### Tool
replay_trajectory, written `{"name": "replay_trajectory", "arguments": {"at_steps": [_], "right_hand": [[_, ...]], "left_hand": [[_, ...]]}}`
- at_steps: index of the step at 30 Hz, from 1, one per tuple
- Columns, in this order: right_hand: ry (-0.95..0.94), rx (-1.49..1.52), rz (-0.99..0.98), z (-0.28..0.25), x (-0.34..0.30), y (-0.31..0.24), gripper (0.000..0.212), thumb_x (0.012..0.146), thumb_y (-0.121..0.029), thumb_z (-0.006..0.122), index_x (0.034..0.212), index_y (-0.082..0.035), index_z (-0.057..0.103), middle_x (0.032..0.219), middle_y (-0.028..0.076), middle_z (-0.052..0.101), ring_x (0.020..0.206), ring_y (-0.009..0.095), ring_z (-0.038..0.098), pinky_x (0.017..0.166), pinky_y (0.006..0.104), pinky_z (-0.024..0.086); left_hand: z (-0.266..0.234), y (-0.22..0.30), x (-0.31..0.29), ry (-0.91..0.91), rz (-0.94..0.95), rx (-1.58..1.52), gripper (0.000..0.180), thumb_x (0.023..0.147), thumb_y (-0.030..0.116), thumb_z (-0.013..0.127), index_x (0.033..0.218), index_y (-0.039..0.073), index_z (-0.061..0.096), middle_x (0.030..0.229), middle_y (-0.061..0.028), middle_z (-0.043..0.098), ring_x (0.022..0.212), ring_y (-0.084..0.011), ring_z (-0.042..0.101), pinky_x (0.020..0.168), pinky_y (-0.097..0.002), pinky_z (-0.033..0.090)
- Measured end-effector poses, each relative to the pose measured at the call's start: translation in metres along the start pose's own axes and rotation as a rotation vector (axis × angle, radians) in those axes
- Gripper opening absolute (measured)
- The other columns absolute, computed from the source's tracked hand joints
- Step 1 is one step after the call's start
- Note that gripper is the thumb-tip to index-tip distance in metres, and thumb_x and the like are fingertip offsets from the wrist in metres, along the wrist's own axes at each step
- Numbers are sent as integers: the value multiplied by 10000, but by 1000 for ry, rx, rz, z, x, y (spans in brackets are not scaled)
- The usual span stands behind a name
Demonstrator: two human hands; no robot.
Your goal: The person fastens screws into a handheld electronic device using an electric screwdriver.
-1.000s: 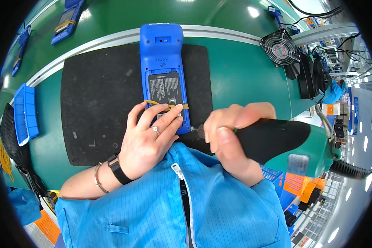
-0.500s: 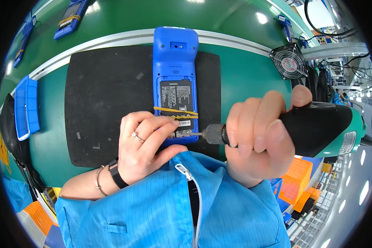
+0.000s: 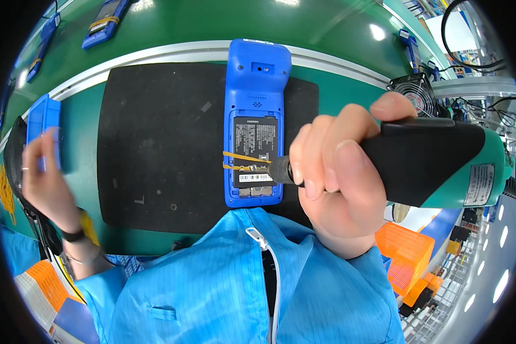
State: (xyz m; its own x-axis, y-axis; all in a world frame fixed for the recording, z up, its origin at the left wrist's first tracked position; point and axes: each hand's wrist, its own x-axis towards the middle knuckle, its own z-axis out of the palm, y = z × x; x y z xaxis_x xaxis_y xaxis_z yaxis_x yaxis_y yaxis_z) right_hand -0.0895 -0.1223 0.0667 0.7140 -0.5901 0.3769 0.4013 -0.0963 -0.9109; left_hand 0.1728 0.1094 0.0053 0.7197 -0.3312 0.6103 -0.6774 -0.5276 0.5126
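My right hand [image 3: 344, 178] is wrapped round a black and green electric screwdriver [image 3: 441, 160], held sideways. Its tip lies over the rubber band [image 3: 238, 156] and the black battery [image 3: 255, 137] in the back of a blue handheld terminal [image 3: 257, 86]. Whether the tip touches them I cannot tell. The terminal lies face down on a black mat [image 3: 160, 137], with metal slots showing below the battery. At the left, my left hand [image 3: 50, 192], a little blurred, reaches over a small blue tray [image 3: 40, 114] with its fingers stretched out; I see nothing held in it.
Beyond a pale metal rail, more blue terminals [image 3: 104, 26] with rubber bands lie on a green surface. A small fan [image 3: 413, 94] stands at the right. Yellow rubber bands [image 3: 6, 192] hang at the far left, and an orange crate [image 3: 404, 252] sits low at the right.
My left hand has left the terminal's lower end and moved left to the blue tray. The screwdriver tip has shifted from the metal slots up to the rubber band.
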Motion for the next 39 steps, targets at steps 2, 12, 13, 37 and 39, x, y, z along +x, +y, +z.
{"name": "replay_trajectory", "arguments": {"at_steps": [2,12,13,37,39], "right_hand": [[-76,-68,3,-2,3,-3,388,886,-68,535,1226,-118,355,639,9,424,487,123,446,508,296,386],[-203,-239,-41,6,4,24,418,853,50,508,1212,-81,337,661,43,479,508,136,467,516,296,409],[-207,-217,-11,7,3,22,423,851,61,499,1215,-82,336,664,45,481,518,137,473,524,300,417],[-215,-171,68,30,-2,24,416,795,134,499,1111,-96,358,730,64,513,571,156,491,577,336,438],[-187,-194,58,30,-5,19,405,798,133,499,1099,-98,358,729,63,509,569,156,488,576,337,435]], "left_hand": [[-22,-44,32,55,-72,119,184,896,129,604,1037,53,696,918,-23,678,812,-62,587,723,-198,447],[13,83,-21,-526,295,-346,180,765,-22,658,943,-11,637,1031,-140,652,908,-212,633,774,-331,506],[14,103,-41,-702,350,-437,179,714,5,692,882,-5,631,1022,-146,655,839,-196,635,657,-304,505],[38,116,-94,-771,712,-610,332,711,56,630,1041,33,656,1193,-85,603,657,-97,512,554,-219,450],[39,117,-93,-764,757,-597,329,709,54,629,1037,30,654,1191,-86,604,655,-97,512,552,-222,453]]}}
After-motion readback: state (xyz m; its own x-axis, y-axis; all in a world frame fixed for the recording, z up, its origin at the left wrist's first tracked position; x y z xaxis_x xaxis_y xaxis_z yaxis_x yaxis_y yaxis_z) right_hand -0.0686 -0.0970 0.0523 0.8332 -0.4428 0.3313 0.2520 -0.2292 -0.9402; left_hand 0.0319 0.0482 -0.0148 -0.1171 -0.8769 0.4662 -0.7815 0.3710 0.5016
